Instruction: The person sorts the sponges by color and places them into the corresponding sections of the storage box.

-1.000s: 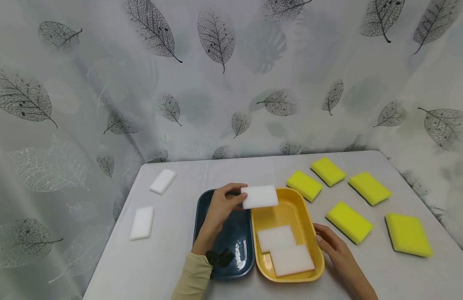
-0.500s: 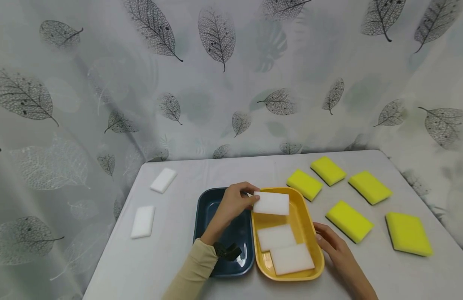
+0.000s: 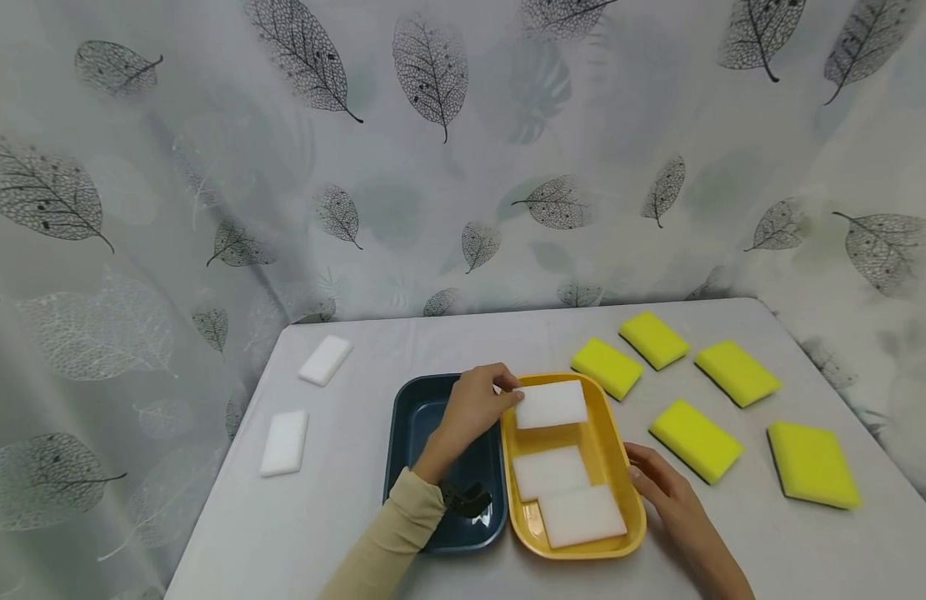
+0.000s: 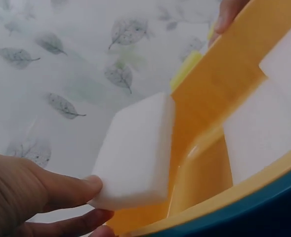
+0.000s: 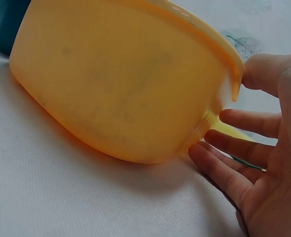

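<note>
Head: white table (image 3: 350, 450), leaf-print curtain (image 3: 410, 192)

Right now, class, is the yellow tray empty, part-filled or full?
Part-filled: two white blocks lie in the yellow tray, with bare space beside them; the left hand pinches a third block.

Stretches back as a white table (image 3: 282, 537), finely textured, rounded at the far right corner. Bears, side by side in the middle, a dark blue tray (image 3: 419, 412) and, just to its right, a yellow tray (image 3: 603, 454). Carries at the left, well apart from both trays, a farther white block (image 3: 325, 360) set aslant and a nearer white block (image 3: 284, 443). Supports at the right five yellow sponges (image 3: 606, 367) (image 3: 653, 340) (image 3: 737, 372) (image 3: 695, 440) (image 3: 813, 464), dark along the lower edges, spaced apart.
</note>
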### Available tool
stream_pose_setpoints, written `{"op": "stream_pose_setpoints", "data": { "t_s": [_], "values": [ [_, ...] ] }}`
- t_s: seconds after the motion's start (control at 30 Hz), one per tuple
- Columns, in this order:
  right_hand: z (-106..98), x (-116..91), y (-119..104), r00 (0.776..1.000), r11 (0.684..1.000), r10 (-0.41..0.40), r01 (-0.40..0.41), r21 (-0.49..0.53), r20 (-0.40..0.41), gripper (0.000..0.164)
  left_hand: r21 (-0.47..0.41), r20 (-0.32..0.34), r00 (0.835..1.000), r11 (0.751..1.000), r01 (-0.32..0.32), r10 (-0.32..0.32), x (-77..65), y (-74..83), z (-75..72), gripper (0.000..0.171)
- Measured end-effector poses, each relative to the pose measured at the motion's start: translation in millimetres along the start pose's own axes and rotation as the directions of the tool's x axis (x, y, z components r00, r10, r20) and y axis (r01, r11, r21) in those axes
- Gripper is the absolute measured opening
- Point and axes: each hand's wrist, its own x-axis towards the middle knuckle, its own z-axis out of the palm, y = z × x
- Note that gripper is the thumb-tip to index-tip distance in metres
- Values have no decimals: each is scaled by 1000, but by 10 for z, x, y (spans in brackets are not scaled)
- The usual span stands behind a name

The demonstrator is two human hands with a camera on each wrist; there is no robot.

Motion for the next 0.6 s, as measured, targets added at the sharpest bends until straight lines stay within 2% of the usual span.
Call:
{"op": "stream_pose_setpoints", "data": {
  "t_s": [0.17, 0.3, 0.47, 0.6],
  "values": [
    [-1, 1, -4, 1000, 1000, 3, -3, -8, -3, 60, 115, 29, 999, 993, -17, 14, 11, 36, 26, 11],
    [-5, 4, -2, 1000, 1000, -2, 2, -12, -4, 59, 209, 44, 999, 977, -38, 30, 34, 49, 58, 12],
    [-5, 1, -2, 1000, 1000, -10, 10, 0, -3, 59, 320, 53, 997, 944, -74, 60, 57, 52, 94, 10],
    [-1, -6, -11, 1000, 1000, -6, 6, 2, -4, 59, 411, 74, 992, 903, -121, 99, 63, 62, 128, 12]
  ]
}}
